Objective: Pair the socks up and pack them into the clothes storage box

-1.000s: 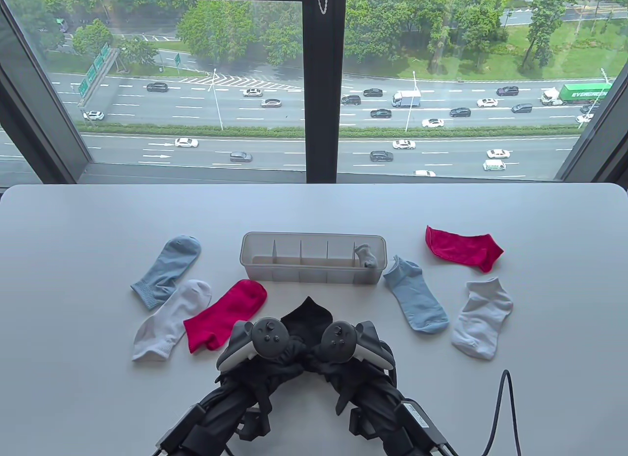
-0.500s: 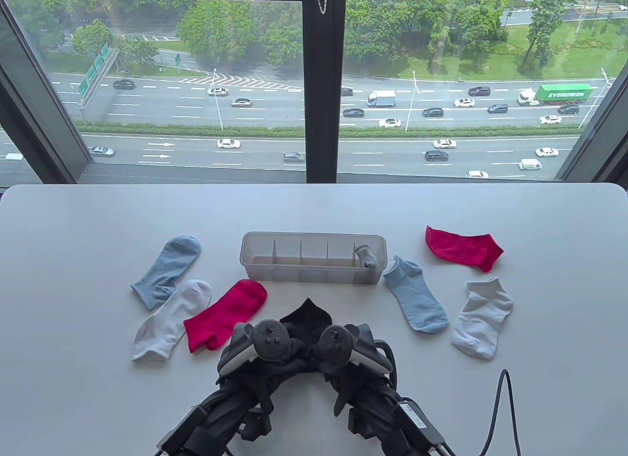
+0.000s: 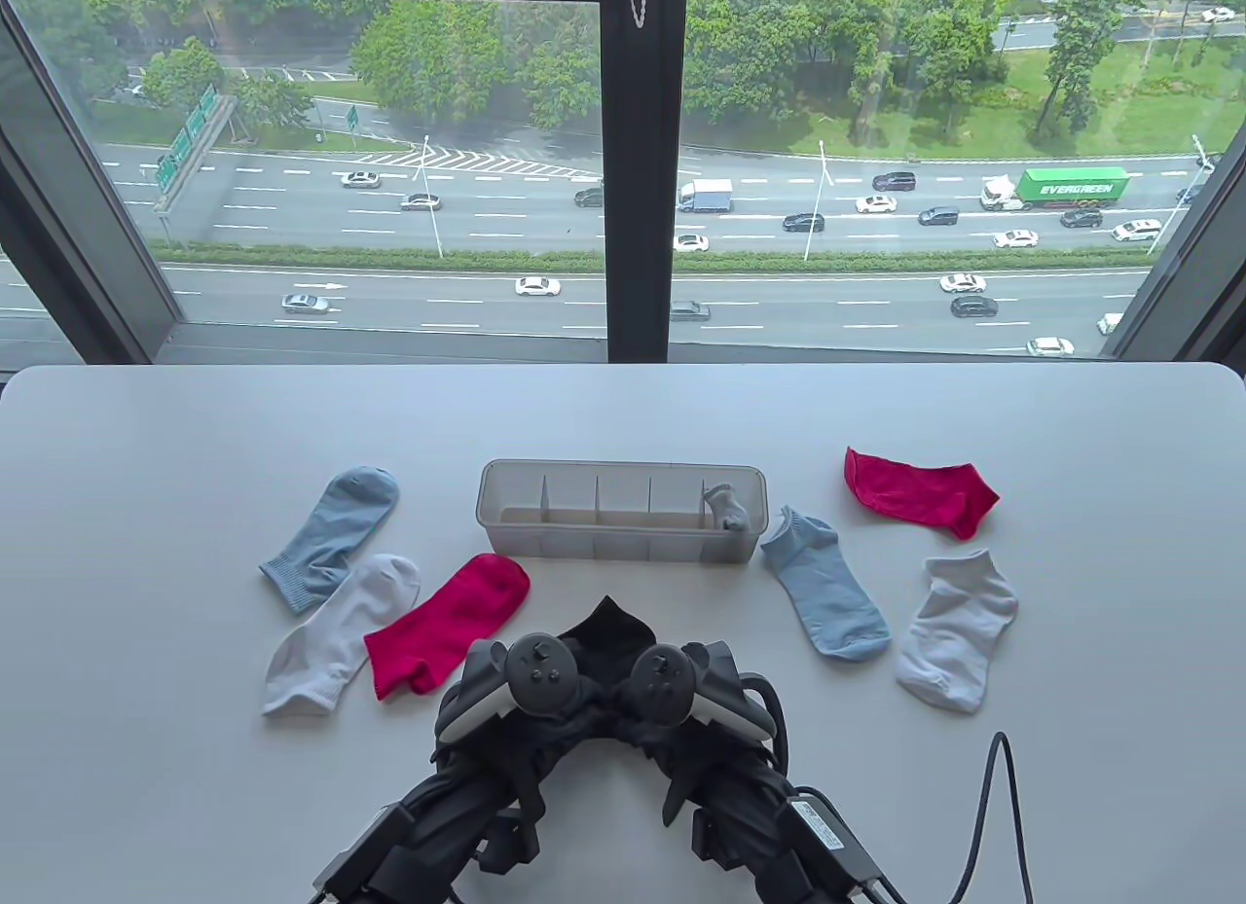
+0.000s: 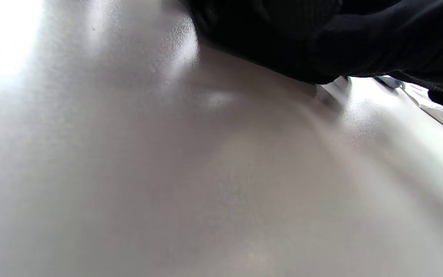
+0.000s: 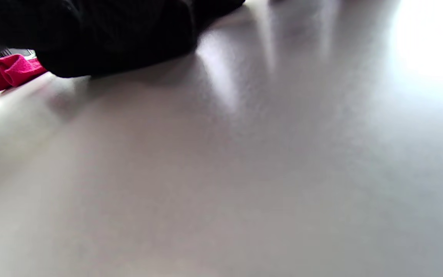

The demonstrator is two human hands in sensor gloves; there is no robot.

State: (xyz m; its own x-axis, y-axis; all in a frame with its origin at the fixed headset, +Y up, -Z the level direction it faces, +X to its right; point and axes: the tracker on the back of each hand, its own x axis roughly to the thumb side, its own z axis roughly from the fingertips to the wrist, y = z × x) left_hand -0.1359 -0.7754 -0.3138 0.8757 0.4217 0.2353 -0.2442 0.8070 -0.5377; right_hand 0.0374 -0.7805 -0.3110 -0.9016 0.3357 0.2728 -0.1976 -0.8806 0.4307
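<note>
Table view, from the left: I see a pale blue ribbed-cuff sock [image 3: 329,537] lying flat on the smooth white table [image 3: 146,456], a white knit sock [image 3: 336,636] overlapping its cuff end, then a bright red sock [image 3: 448,624] just beside that. In the middle stands the translucent plastic storage box [image 3: 620,547], long and rectangular with thin dividers; a small grey sock bundle [image 3: 728,508] sits in its rightmost compartment. Nearer me, my left hand [image 3: 516,690] and right hand [image 3: 681,695] are pressed close together over a black sock [image 3: 608,630], whose pointed end pokes out toward the box. The trackers hide my fingers, so I cannot tell whether either hand pinches the fabric or only rests on it. Right of the box lie a second pale blue sock [image 3: 827,597], a second red sock [image 3: 920,492] farther back, and a second white sock [image 3: 956,632] at the far right, all apart from one another. A dark cable [image 3: 993,816] curves up at the bottom right. Both wrist views show only dark cloth against the matte tabletop; the right one catches a fold of red knit.
</note>
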